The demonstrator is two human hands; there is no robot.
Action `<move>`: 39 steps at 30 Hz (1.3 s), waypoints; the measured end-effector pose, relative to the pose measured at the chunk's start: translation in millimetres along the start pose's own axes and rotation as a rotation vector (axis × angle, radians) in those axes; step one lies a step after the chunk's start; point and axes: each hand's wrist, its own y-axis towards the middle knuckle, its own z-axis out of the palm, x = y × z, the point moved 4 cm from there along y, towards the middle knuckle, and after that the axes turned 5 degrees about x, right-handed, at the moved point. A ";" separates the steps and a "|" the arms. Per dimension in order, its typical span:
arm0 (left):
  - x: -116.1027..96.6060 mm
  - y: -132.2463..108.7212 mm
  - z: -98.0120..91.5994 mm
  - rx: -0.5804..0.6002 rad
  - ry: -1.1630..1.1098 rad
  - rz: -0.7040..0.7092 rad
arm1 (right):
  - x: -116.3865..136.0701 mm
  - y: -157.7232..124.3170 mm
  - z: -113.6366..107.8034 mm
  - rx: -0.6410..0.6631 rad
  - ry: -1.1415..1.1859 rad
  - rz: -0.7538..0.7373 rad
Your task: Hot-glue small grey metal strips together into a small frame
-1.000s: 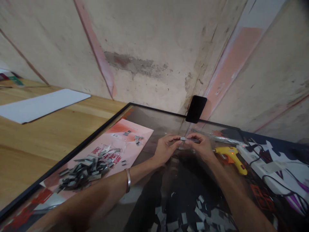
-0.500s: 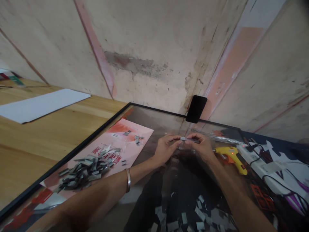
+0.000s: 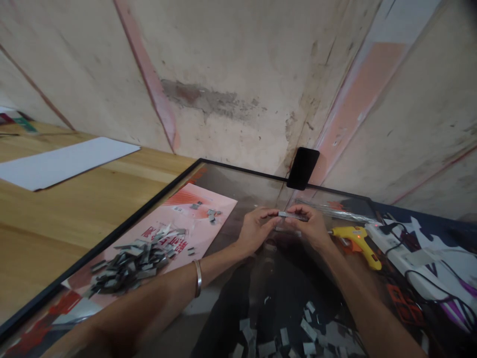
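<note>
Both hands meet above the glossy dark tabletop point(image 3: 231, 194). Between them is a thin grey strip point(image 3: 292, 216). My left hand point(image 3: 257, 228) pinches its left end between thumb and finger. My right hand point(image 3: 311, 226) has its fingers closed on the right part of the same strip. To the left, a pile of grey metallic pieces point(image 3: 137, 263) lies on a pink printed sheet point(image 3: 216, 199), with a few pieces apart from the pile. More small grey pieces point(image 3: 285, 337) are scattered near the front edge of the view.
A yellow glue gun point(image 3: 357, 238) lies right of my right hand, beside a white power strip point(image 3: 402, 263) with cables. A black phone point(image 3: 303, 168) leans against the wall. White paper point(image 3: 70, 161) lies on the wooden table point(image 3: 112, 199).
The fingers of my right hand have shifted slightly along the strip, and more of its grey surface shows between the hands. My left hand has hardly moved.
</note>
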 end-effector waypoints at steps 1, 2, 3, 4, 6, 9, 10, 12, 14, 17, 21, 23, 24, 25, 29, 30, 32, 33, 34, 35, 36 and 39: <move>0.0 0.0 0.1 0.002 -0.003 0.002 | -0.7 0.1 0.0 0.005 -0.001 0.000; -0.1 -0.1 0.1 0.002 -0.007 0.004 | -1.4 0.1 -0.1 0.009 0.000 0.001; -0.2 -0.1 0.1 0.001 -0.010 0.005 | -2.1 0.2 -0.3 0.012 0.002 0.003; -0.3 -0.1 0.1 -0.001 -0.011 0.005 | -2.7 0.3 -0.5 0.013 0.004 0.005; -0.9 -0.1 -0.2 -0.007 -0.003 0.003 | -3.0 0.4 -1.4 0.009 0.002 0.006; -2.3 0.0 -0.5 -0.005 0.013 0.004 | -1.8 0.8 -2.3 0.012 0.000 0.003; -2.7 0.1 -0.6 -0.003 0.016 0.007 | -1.2 1.1 -2.5 0.019 0.007 0.002; -3.3 0.4 -0.8 0.001 0.017 0.013 | 0.0 1.8 -2.9 0.035 0.020 0.004; -3.3 0.5 -1.0 0.003 0.020 0.016 | 1.3 2.6 -3.9 0.044 0.015 0.002; -2.5 0.7 -0.7 0.007 0.024 0.017 | 3.0 3.4 -6.3 0.036 -0.003 -0.007; -1.6 0.4 -0.5 -0.001 0.019 0.021 | 3.2 2.8 -6.5 0.052 -0.005 0.008; -1.8 0.1 -0.4 0.001 0.019 0.023 | 2.4 2.2 -5.9 0.058 -0.002 0.030; -2.2 0.1 -0.3 0.005 0.017 0.025 | 2.2 1.9 -5.8 0.055 -0.001 0.035; -2.8 0.0 -0.4 0.007 0.014 0.026 | 2.1 1.8 -5.7 0.051 -0.001 0.036; -6.1 0.5 -1.1 0.004 0.008 0.025 | 2.4 1.7 -5.4 0.043 -0.010 0.018; -6.8 0.7 -1.3 0.000 0.011 0.024 | 2.3 1.8 -5.4 0.040 -0.010 0.015; -7.5 1.0 -1.5 -0.005 0.017 0.024 | 1.7 1.8 -5.2 0.036 -0.008 0.014; -7.4 1.2 -1.5 -0.007 0.018 0.022 | 1.4 1.7 -5.0 0.036 -0.007 0.016; -7.1 1.3 -1.4 -0.008 0.017 0.021 | 1.2 1.7 -4.7 0.036 -0.007 0.020; -6.8 1.3 -1.2 -0.007 0.016 0.021 | 1.0 1.6 -4.5 0.035 -0.004 0.022; -6.5 1.3 -1.1 -0.008 0.015 0.021 | 1.0 1.5 -4.2 0.036 -0.001 0.024; -5.6 1.0 -0.8 -0.012 0.011 0.021 | 1.4 1.2 -3.6 0.036 0.009 0.022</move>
